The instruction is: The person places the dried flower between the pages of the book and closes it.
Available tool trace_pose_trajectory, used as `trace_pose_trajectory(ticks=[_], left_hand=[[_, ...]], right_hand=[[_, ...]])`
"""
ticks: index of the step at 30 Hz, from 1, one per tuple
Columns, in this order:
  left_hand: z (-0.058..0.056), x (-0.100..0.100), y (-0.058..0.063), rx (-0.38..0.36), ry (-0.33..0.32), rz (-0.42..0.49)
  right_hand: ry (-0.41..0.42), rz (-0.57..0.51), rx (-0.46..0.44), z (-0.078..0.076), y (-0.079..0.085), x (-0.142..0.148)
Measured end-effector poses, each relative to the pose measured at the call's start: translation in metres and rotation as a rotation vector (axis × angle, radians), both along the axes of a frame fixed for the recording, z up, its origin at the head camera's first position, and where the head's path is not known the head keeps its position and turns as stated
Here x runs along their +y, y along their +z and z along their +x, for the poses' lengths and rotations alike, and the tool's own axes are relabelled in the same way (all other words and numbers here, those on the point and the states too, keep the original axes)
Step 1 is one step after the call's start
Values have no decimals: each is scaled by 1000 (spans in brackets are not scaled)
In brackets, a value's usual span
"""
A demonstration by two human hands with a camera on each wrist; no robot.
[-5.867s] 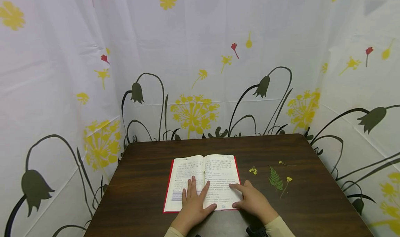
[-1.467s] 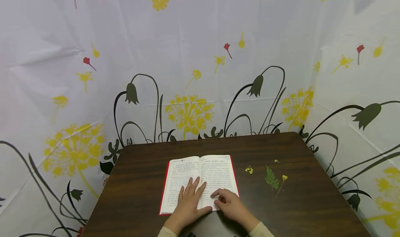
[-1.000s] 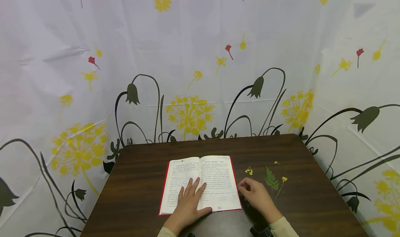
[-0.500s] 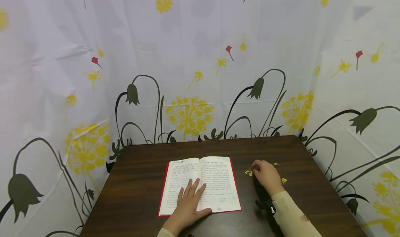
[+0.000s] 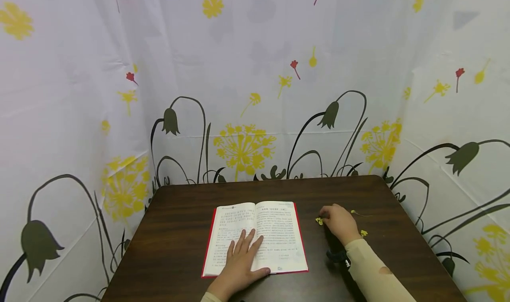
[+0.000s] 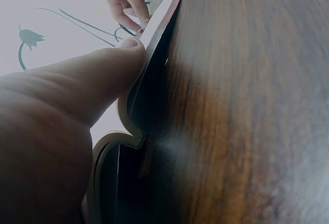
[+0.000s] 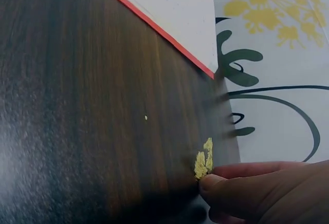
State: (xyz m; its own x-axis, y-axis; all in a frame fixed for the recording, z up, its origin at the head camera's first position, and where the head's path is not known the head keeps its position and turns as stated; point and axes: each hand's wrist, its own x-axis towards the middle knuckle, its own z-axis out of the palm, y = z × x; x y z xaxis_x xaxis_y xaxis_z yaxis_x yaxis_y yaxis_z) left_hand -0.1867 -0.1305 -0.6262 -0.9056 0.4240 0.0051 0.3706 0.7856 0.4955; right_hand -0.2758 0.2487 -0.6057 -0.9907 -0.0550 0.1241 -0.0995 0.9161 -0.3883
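A red-covered book (image 5: 280,235) lies open on the dark wooden table, showing printed pages. Across its lower middle my left hand (image 5: 240,260) rests flat, fingers spread and thumb near the bottom edge; in the left wrist view that thumb (image 6: 103,75) lies along the page edge. To the right of the book, my right hand (image 5: 340,224) pinches a small yellow flower (image 7: 202,165) at its base between thumb and finger. The flower's petals stick out past the fingertips, close over the table. The fern leaf is hidden beneath the right hand and forearm.
Two other thin-stemmed yellow flowers lie right of my right hand: one flower head (image 5: 353,211) farther back, another flower head (image 5: 364,233) beside the wrist. A tiny pale speck (image 7: 146,117) sits on the tabletop (image 5: 179,231). A flower-printed curtain (image 5: 247,71) surrounds the table.
The right page shows different text than at first. My right hand has left the book, moved right and back, and taken hold of the yellow flower. My left hand stays on the book.
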Motion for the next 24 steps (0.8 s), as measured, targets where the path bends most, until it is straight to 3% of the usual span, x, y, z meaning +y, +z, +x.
trace_pose_trajectory(ticks=[9, 16, 24], left_hand=[[0, 0, 2, -3, -1, 10], [1, -2, 0, 2, -8, -1], [1, -2, 1, 3, -10, 19]], right_hand=[[-38, 12, -40, 3, 6, 4], [-74, -46, -111, 11, 8, 3], [-80, -71, -81, 17, 8, -1]])
